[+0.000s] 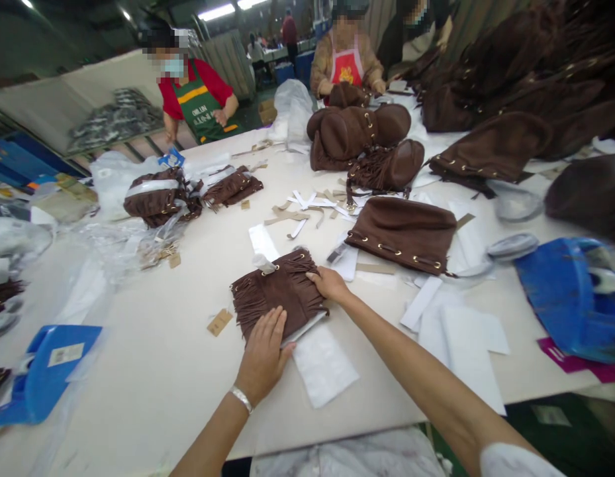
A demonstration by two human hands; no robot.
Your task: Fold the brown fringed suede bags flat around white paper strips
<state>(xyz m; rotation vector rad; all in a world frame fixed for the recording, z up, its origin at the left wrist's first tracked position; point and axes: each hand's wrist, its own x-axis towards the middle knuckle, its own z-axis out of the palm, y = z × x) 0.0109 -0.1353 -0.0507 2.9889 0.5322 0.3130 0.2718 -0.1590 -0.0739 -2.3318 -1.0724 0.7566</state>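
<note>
A small brown suede fringed bag (280, 291) lies flat on the white table (153, 371) in front of me. My left hand (264, 351) rests flat on its near edge, fingers stretched out. My right hand (328, 283) presses on the bag's right side, fingers curled over the edge. A white sheet (323, 363) lies partly under the bag, and a white paper wad (264, 264) sticks out of its top. A tan tag (220, 322) lies just left of the bag.
More brown bags lie around: one (404, 233) to the right, a pile (361, 136) behind, others (161, 195) at the left. Paper strips (307, 209) litter the middle. Blue bins stand at left (42, 374) and right (568, 295). Co-workers (198, 99) stand at the far side.
</note>
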